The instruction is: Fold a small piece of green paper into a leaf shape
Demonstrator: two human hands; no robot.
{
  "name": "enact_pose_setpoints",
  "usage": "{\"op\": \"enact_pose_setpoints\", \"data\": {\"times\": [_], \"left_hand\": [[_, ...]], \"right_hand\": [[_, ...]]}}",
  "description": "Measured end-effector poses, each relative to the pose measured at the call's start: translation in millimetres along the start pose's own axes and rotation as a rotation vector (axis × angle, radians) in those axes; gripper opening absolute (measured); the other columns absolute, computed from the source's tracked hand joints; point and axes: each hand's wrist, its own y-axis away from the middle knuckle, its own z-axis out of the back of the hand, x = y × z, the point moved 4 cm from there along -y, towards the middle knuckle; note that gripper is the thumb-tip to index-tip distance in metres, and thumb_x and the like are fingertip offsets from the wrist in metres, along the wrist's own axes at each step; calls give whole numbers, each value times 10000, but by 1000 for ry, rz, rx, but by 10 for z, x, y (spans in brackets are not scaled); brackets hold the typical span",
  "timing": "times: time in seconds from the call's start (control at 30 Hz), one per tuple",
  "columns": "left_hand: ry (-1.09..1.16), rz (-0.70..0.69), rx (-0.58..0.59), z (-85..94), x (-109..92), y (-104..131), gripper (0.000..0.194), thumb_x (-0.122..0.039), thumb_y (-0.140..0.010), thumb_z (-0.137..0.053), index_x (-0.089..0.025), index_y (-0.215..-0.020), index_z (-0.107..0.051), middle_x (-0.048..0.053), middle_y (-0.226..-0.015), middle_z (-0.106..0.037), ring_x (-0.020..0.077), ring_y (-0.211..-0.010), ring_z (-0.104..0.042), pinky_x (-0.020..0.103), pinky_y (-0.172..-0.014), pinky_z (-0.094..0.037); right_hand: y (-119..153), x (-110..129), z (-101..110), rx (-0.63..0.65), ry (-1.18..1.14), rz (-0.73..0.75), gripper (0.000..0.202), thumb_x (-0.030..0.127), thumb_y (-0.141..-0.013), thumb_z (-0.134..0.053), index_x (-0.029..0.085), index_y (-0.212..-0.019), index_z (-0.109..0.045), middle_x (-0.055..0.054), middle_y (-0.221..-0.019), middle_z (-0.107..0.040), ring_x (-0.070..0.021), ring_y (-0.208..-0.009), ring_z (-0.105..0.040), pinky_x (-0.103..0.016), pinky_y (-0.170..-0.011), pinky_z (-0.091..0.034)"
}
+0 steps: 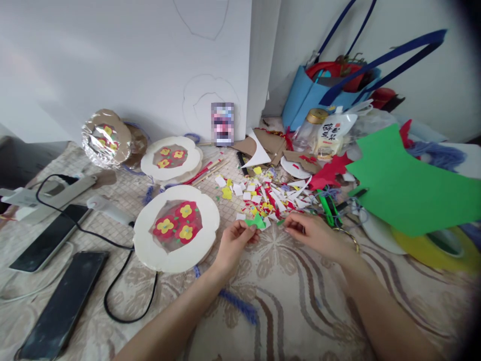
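Note:
My left hand (237, 241) is closed, pinching a small jagged piece of green paper (257, 222) between thumb and fingers. Just to its right, my right hand (310, 231) is closed too, with a tiny green paper scrap (281, 222) at its fingertips. Beyond both hands spreads a heap of white, red and yellow paper scraps (271, 194). Left of my left hand lies a white flower-shaped frame (207, 216) with red and yellow paper flowers on its sheer centre. A similar frame (148, 161) lies behind it.
A large green paper sheet (417, 180), yellow tape roll (424, 253) and green cutter (328, 208) lie right. Behind stand a blue bag (295, 98), glass jar (308, 131) and phone (222, 124). Left are a power strip (62, 195), black cable (105, 296) and dark phone (65, 301).

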Motion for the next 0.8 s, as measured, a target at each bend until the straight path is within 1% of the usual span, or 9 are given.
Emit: {"op": "enact_pose_setpoints", "data": {"times": [0.07,0.2,0.33,0.43,0.53,0.6,0.67,0.73,0.8], "left_hand": [[1,-4,2,-1,-3,2,265,-324,-652,-742,-154,-680,-541,4,-643,-632,105,-584,-546,236,-606,-412],[0,-10,15,-3,-4,5,250,-320,-680,-723,-147,-691,-544,7,-649,-627,105,-595,-545,241,-623,-419],[-1,-15,19,-4,-5,8,250,-325,-685,-719,-146,-690,-543,9,-654,-626,106,-602,-547,240,-627,-421],[1,-15,19,-8,-10,14,248,-319,-682,-721,-147,-692,-543,9,-655,-626,106,-602,-547,239,-622,-422],[1,-14,14,-12,-17,22,247,-314,-683,-720,-146,-695,-539,11,-654,-627,107,-605,-549,239,-621,-423],[-2,-11,12,-15,-20,26,251,-317,-682,-720,-145,-695,-537,10,-652,-625,108,-604,-549,241,-620,-424],[-4,-11,15,-21,-21,31,253,-321,-685,-717,-144,-696,-536,10,-651,-622,109,-601,-547,244,-621,-425],[-6,-16,16,-26,-20,36,249,-319,-693,-709,-141,-700,-536,11,-654,-619,108,-601,-545,244,-621,-426],[-7,-22,15,-31,-21,41,242,-312,-699,-705,-138,-704,-537,11,-655,-618,106,-600,-542,241,-620,-427]], "right_hand": [[-4,5,-5,-35,11,-12,61,241,-822,-518,222,-839,-574,5,-703,-620,-157,-617,-562,-253,-565,-405],[-10,40,16,-147,-4,-17,96,214,-815,-513,213,-888,-574,-15,-791,-635,-158,-655,-573,-264,-611,-428],[-35,13,-24,-176,45,-1,138,172,-796,-516,213,-914,-575,-25,-814,-612,-161,-670,-571,-264,-617,-438],[-61,-33,-65,-190,111,2,122,156,-804,-498,202,-887,-576,-53,-870,-593,-183,-740,-576,-279,-644,-446],[-67,-18,-57,-223,98,8,104,160,-820,-483,194,-856,-575,-66,-879,-582,-191,-766,-572,-294,-672,-447],[-49,34,-16,-282,29,9,94,187,-833,-484,194,-858,-575,-60,-849,-583,-184,-741,-566,-294,-664,-442],[-26,94,12,-322,-111,-14,96,244,-851,-493,196,-873,-573,-46,-800,-586,-170,-690,-554,-280,-625,-435],[-18,150,-19,-287,-331,-66,138,322,-864,-500,201,-881,-566,-27,-745,-581,-150,-622,-533,-258,-561,-422],[-37,214,-103,-199,-581,-117,199,396,-869,-493,208,-874,-560,-7,-696,-561,-132,-562,-508,-238,-498,-403]]}}
